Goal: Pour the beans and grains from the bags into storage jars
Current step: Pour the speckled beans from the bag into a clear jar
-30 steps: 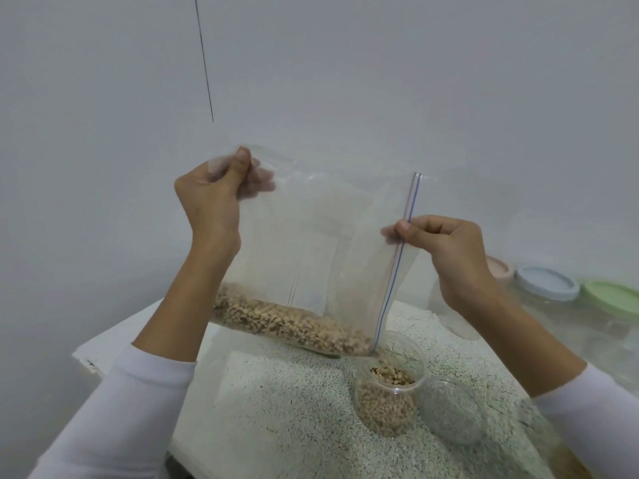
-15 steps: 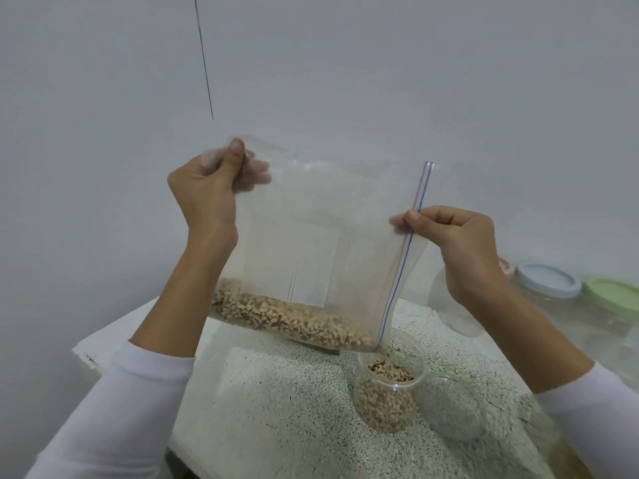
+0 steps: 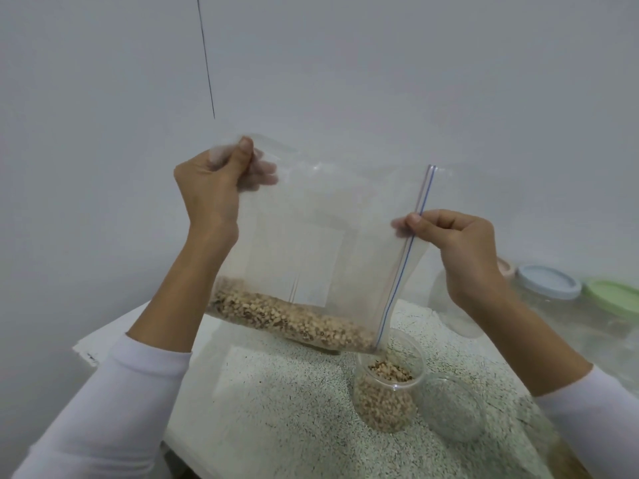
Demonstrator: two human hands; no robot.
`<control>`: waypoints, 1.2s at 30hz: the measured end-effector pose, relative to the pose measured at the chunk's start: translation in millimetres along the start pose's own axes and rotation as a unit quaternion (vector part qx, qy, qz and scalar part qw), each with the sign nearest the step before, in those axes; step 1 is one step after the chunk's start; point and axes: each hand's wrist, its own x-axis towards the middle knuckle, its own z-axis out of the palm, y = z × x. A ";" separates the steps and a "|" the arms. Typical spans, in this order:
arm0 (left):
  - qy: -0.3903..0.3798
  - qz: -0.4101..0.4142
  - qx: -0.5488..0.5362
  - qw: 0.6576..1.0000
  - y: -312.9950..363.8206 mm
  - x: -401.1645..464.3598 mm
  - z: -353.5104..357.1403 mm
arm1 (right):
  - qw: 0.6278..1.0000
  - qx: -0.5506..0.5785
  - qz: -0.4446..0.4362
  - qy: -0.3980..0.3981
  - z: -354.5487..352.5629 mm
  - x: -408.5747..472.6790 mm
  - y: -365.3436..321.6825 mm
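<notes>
A clear zip bag (image 3: 311, 236) hangs tilted above the table, with tan beans (image 3: 294, 319) heaped along its lower edge. My left hand (image 3: 214, 181) pinches the bag's upper left corner. My right hand (image 3: 456, 243) pinches the zip strip on the right side. The bag's lower right corner sits just over an open clear jar (image 3: 389, 392), which is more than half full of the same beans.
An empty clear jar (image 3: 453, 409) stands right of the bean jar on the speckled table (image 3: 276, 409). Jars with a blue lid (image 3: 549, 281) and a green lid (image 3: 612, 299) stand at the far right. A white wall is close behind.
Both hands have lifted the bag a little and spread it wider. The right hand moved right and up along the zip strip. The beans have slid toward the corner over the jar.
</notes>
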 end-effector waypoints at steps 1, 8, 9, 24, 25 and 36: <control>-0.009 -0.002 0.003 1.000 -0.3 -0.4 -0.1 | 1.000 -0.006 0.005 -0.014 0.5 -0.3 0.2; -0.014 -0.001 0.002 1.000 -0.3 0.8 -4.2 | 1.000 -0.011 0.001 -0.021 0.2 1.6 -1.3; -0.022 0.000 0.005 1.000 0.3 0.3 -4.2 | 0.999 -0.014 0.005 -0.033 1.0 1.1 -1.7; -0.034 -0.004 0.013 0.999 -3.8 1.1 -6.5 | 0.998 -0.034 0.025 -0.055 4.8 0.7 -0.3; -0.024 -0.005 0.006 1.000 -3.9 1.1 -6.7 | 0.998 -0.031 0.024 -0.050 4.4 1.3 -1.2; -0.006 -0.008 -0.006 1.000 -4.4 4.4 -10.7 | 0.999 -0.021 0.012 -0.026 -1.5 4.4 -3.0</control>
